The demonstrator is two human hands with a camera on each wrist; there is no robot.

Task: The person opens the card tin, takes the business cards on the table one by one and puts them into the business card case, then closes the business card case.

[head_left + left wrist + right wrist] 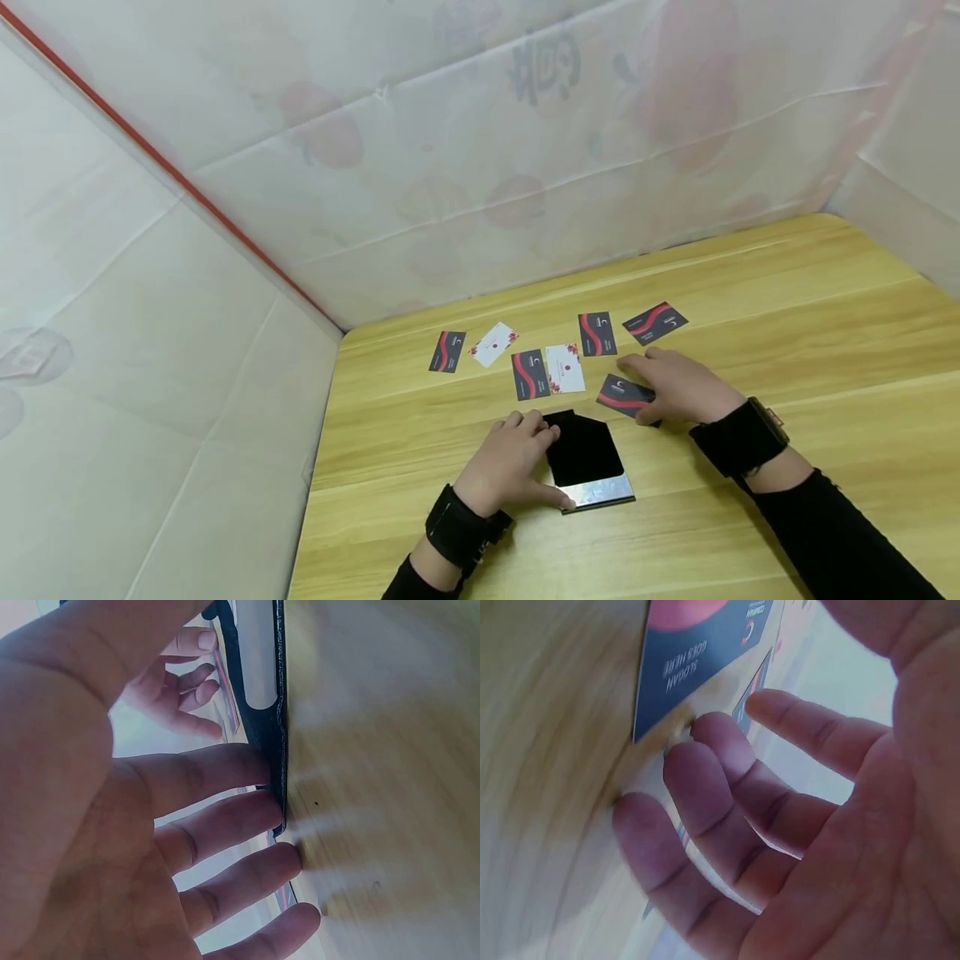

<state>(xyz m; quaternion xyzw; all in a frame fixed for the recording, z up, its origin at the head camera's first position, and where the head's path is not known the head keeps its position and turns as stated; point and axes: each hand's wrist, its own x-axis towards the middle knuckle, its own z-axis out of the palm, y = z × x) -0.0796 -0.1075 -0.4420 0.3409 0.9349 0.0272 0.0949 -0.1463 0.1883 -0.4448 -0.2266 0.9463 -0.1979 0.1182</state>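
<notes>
A spread left hand (507, 464) touches a black-and-silver card holder (585, 454); the relaxed right hand (684, 387) spans a dark business card (624, 393). Six more cards (529, 374) lie beyond.

Dark grey cards (531, 373): red wave, white print. White cards (565, 369): red floral corners. Holder (588, 450): black, silver band. Counter (390, 467): yellow, grained.

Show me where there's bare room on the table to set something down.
The table is bare right of the right hand, and between the left hand and its left edge. It's crowded beyond the black case, with seven cards.
</notes>
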